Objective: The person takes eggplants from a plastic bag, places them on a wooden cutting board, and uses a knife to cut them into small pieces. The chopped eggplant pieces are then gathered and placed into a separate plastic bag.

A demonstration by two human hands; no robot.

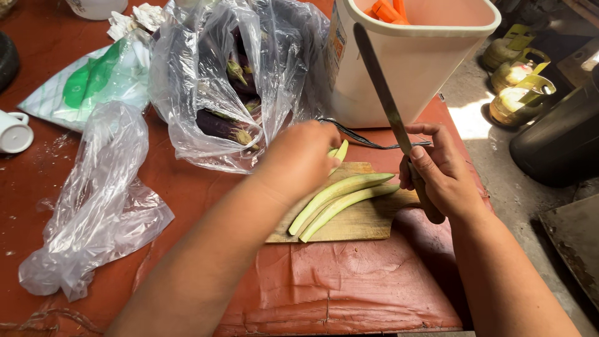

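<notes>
My right hand (440, 175) grips the wooden handle of a long knife (385, 100), its blade pointing up and away toward the white tub. My left hand (299, 159) is closed on a pale green peeled eggplant strip (340, 151) above the wooden cutting board (362, 224). Two more long pale green strips (340, 200) lie side by side on the board, just below my left hand.
A clear plastic bag (212, 81) with purple eggplants lies behind the board. A white tub (412, 62) holds orange pieces. An empty clear bag (100, 206), a green-and-white bag (93, 81) and a white cup (14, 132) sit left. Gas canisters (518, 87) stand on the floor.
</notes>
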